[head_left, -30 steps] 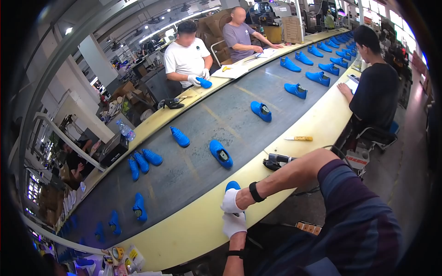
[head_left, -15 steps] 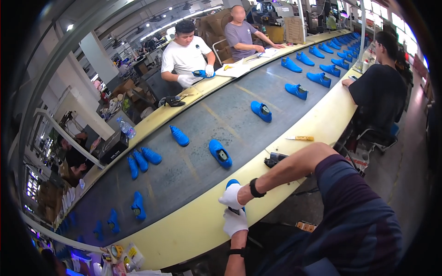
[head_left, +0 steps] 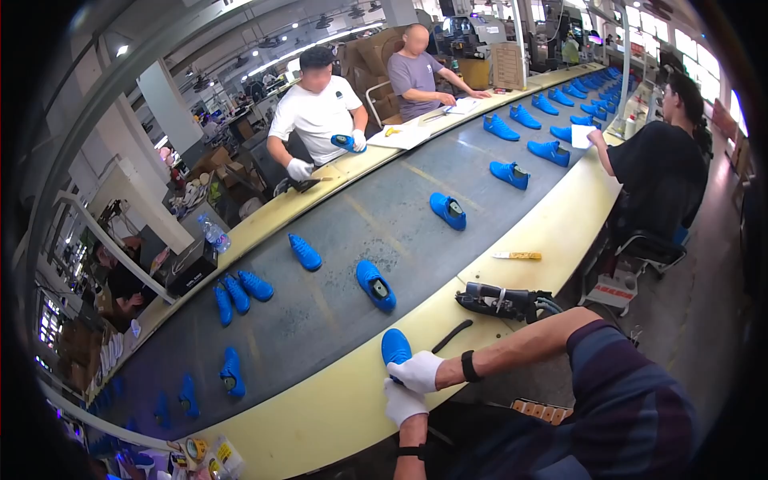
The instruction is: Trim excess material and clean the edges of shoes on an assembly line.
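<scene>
A blue slip-on-style shoe is on the cream bench edge in front of me, its toe pointing away toward the belt. My right hand, in a white glove, is closed over its opening and side. Just below it, my left hand, also gloved, grips the heel end. The gloves hide the rear of the shoe and most fingertips. To the right of my right hand lies a slim black curved stick. Beyond it rests a black handheld tool with hoses.
A grey conveyor belt carries several blue shoes past the cream bench. A knife with a yellow handle lies farther right. Co-workers stand across the belt; another person sits at right holding a white sheet.
My right hand has slid back from the shoe's toe, which now shows. The black stick and tool have come into view. Across the belt, a co-worker's gloved hand has reached down to a black tool.
</scene>
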Demonstrator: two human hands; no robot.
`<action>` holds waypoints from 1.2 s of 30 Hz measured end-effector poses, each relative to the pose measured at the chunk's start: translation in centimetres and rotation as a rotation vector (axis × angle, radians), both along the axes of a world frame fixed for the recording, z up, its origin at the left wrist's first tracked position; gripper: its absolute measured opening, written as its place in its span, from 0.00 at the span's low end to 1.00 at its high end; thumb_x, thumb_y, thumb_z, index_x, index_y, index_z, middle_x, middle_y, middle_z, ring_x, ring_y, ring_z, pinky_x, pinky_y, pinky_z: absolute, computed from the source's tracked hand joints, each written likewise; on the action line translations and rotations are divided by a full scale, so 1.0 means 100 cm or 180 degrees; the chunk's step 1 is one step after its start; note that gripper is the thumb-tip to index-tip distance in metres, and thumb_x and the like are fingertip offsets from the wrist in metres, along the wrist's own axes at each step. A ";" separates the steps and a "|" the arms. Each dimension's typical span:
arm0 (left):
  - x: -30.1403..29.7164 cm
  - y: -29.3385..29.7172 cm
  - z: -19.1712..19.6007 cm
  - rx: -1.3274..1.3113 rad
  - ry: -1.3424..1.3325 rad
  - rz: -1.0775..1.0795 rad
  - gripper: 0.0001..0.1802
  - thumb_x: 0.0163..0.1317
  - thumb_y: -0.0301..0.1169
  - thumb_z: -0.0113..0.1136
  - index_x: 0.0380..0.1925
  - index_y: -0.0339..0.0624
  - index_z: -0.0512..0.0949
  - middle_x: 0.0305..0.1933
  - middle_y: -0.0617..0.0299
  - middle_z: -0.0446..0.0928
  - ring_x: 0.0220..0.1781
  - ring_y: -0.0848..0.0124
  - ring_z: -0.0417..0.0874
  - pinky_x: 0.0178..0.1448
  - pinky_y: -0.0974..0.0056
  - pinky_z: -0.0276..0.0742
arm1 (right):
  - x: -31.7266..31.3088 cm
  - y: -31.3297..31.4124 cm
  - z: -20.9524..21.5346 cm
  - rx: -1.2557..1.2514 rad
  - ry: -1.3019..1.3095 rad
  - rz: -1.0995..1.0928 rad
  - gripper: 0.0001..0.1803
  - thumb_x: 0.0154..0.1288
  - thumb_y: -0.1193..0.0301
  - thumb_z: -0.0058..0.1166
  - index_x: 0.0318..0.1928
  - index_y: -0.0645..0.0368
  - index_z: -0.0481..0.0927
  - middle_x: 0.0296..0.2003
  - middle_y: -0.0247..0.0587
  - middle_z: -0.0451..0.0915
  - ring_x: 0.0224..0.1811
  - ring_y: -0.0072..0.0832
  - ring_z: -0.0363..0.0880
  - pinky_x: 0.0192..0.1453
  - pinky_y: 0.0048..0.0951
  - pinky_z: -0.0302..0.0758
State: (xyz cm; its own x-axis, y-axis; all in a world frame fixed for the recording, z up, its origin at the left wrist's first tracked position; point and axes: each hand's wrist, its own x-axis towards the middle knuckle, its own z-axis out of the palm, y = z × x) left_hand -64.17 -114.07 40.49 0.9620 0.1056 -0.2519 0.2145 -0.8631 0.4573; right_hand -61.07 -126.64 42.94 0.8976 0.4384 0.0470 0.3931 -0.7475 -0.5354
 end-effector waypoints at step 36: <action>-0.005 0.002 -0.007 -0.0071 -0.0163 -0.0079 0.28 0.67 0.55 0.65 0.54 0.45 0.78 0.56 0.43 0.82 0.54 0.39 0.88 0.56 0.39 0.84 | 0.007 -0.027 0.021 -0.0496 -0.0215 0.0714 0.12 0.66 0.68 0.62 0.42 0.63 0.79 0.26 0.54 0.84 0.29 0.56 0.88 0.30 0.53 0.80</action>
